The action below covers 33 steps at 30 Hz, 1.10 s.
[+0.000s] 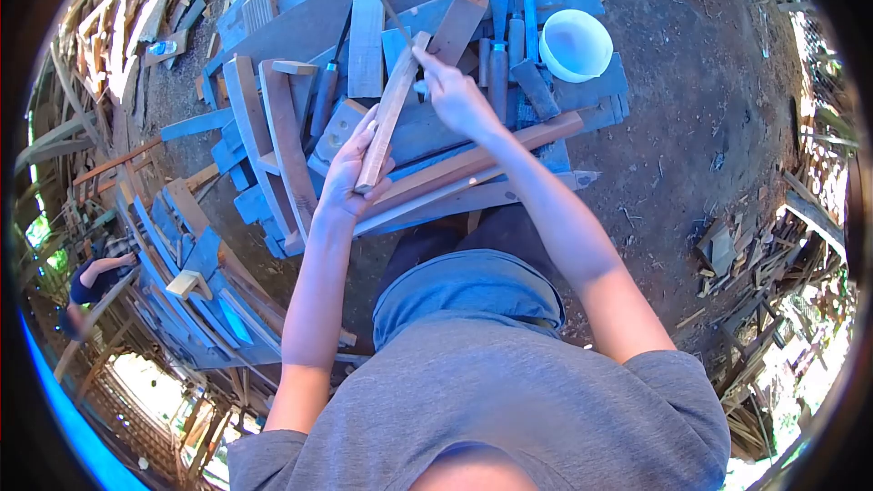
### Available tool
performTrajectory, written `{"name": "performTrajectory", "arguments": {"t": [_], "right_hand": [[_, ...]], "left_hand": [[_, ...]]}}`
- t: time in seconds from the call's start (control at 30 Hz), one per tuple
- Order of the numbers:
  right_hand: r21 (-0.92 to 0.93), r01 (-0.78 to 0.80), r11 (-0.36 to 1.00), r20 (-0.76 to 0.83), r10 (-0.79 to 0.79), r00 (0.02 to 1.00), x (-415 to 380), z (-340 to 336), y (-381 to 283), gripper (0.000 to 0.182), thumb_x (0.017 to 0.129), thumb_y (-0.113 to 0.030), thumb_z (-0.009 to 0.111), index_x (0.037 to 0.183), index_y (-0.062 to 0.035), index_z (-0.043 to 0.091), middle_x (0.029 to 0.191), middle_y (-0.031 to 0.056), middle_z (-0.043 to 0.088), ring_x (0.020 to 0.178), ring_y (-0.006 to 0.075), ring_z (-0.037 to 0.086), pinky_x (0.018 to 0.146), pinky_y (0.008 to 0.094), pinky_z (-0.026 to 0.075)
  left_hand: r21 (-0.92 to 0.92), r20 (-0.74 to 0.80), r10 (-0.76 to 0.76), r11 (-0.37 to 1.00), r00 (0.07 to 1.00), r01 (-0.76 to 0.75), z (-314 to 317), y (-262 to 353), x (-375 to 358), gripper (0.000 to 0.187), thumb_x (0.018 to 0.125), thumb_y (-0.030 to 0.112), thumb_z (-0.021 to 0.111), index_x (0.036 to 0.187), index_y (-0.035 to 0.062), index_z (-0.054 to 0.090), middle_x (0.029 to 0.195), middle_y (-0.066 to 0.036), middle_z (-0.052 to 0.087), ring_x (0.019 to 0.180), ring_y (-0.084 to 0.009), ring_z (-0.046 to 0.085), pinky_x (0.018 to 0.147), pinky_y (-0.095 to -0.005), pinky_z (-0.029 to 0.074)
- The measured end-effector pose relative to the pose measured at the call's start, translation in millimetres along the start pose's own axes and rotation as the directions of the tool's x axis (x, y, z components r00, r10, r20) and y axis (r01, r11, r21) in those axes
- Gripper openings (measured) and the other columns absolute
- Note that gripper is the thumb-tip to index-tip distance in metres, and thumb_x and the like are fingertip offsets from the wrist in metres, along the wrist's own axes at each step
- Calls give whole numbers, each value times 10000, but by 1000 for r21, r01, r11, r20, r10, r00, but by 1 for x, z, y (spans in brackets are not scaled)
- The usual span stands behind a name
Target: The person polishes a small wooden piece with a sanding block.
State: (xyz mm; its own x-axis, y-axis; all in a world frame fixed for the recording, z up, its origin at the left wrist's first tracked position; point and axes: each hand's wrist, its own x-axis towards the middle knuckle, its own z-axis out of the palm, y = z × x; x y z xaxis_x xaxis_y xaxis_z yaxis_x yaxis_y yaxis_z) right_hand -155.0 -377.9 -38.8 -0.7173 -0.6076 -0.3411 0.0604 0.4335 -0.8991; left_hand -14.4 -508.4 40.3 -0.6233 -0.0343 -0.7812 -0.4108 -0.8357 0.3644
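A pale wooden bar (394,114) slants up from my left hand (350,168), whose fingers wrap round its lower end. My right hand (459,102) is closed at the bar's upper end, index finger stretched along it. A thin rod (393,15) shows just past that fingertip, in line with it; I cannot tell whether the hand grips it. Under both hands lies a workbench (436,132) covered in wood pieces. Close to my right hand are wooden-handled chisels (498,77). Beside my left hand lies a block with round holes (342,130).
A white bucket (576,45) stands at the bench's right. Curved frame pieces (289,141) lean at the left, and a long beam (473,164) lies along the near edge. Another person (91,282) is at a second bench at far left. Scrap wood (727,250) lies on the dirt floor.
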Motion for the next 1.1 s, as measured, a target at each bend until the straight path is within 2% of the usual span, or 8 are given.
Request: {"name": "performTrajectory", "arguments": {"t": [0.1,0.17,0.23,0.43,0.63,0.9,1.07,1.1], "right_hand": [[-2,-105,994,14,105,994,31,-9,-4,422,984,-225,386,1385,-144,491,1124,297,616,1070,465,583,931,512,460],[-123,-95,988,-4,95,995,25,-6,-6,443,1004,-175,365,1439,-122,429,926,208,678,854,304,681,782,387,514],[-120,-61,991,37,66,997,-7,-3,-14,437,1003,-170,381,1434,-126,435,1184,284,616,1103,379,625,947,411,464],[-135,-103,986,2,104,995,26,-14,-1,452,999,-173,390,1449,-139,418,1079,257,659,975,315,680,821,403,513],[-127,102,987,62,-94,994,-73,1,-48,493,944,-149,447,1435,-187,419,806,274,652,786,470,645,731,559,521],[-185,21,983,21,-18,1000,-57,-7,-37,546,934,-97,445,1468,-186,374,772,288,620,751,453,649,654,515,505],[-133,225,965,64,-219,974,-108,-3,-34,572,923,-62,445,1476,-184,364,752,267,633,715,430,657,651,499,505],[-118,69,991,99,-58,993,-87,-11,-33,559,930,-68,447,1474,-171,371,772,252,645,723,409,667,656,493,503]], "left_hand": [[-59,31,-4,998,1000,5,-2,0,2,463,1044,263,375,1498,220,298,658,-13,433,426,-97,336,277,-218,289],[-63,47,-7,998,999,10,-4,0,2,465,1044,263,377,1500,219,296,654,-13,429,428,-96,337,277,-217,289],[-86,54,-9,996,998,13,-5,2,3,468,1043,262,380,1501,218,294,650,-13,425,430,-96,337,276,-217,290],[-94,52,-3,996,999,8,-1,-1,2,469,1050,262,364,1507,216,273,639,-16,422,427,-95,345,280,-219,297],[-220,52,-65,973,997,75,-4,3,3,416,1049,265,363,1459,204,337,640,-45,422,430,-112,371,284,-223,314],[-86,52,-23,996,998,28,0,4,10,399,1040,267,390,1435,217,375,658,-40,470,434,-117,424,283,-235,319],[-106,-9,-56,993,998,55,-4,-2,8,395,1036,267,404,1429,243,403,683,-8,518,447,-112,451,280,-245,323],[-61,-21,-25,998,999,24,1,-3,6,387,1035,267,408,1420,241,413,677,-10,518,451,-112,461,282,-245,329]]}}
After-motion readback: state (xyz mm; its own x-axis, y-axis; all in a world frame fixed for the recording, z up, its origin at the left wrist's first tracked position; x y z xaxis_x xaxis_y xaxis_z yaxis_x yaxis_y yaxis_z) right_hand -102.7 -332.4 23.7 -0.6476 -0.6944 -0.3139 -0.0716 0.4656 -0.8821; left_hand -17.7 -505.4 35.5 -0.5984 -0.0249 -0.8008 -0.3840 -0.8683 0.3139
